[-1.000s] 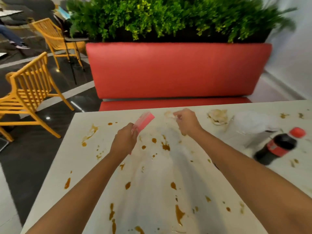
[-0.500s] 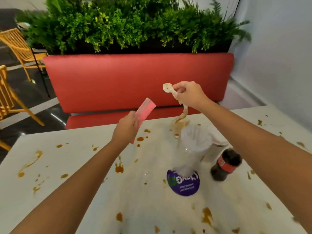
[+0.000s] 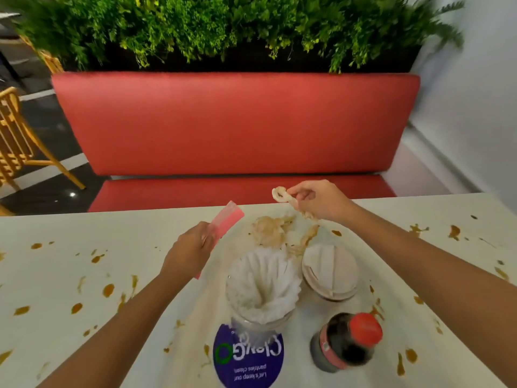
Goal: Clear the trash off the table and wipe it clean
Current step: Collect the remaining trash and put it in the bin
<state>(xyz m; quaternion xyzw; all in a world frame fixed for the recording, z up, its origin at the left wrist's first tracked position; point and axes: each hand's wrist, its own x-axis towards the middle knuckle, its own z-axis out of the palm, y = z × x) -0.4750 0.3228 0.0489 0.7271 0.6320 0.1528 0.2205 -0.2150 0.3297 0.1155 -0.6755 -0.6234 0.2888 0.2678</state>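
Note:
My left hand (image 3: 190,254) grips a pink flat scraper (image 3: 223,229) tilted up above the white table (image 3: 70,275). My right hand (image 3: 319,200) pinches a soggy, stained strip of tissue (image 3: 282,196) and holds it over the table's far edge. Under it lies a crumpled brown-stained napkin (image 3: 270,229). Nearer to me stand a clear cup stuffed with white paper (image 3: 263,287), a lidded cup (image 3: 330,271) and a dark cola bottle with a red cap (image 3: 347,343). Brown sauce stains dot the whole tabletop.
A round purple sticker (image 3: 249,359) is on the table by the clear cup. A red bench (image 3: 235,124) with green plants above it runs behind the table. Yellow chairs (image 3: 16,144) stand at the left, a white wall at the right.
My right hand lifted the soggy tissue off the table and now holds it lower, near the far edge. My view swung right and down, bringing the cups and bottle closer.

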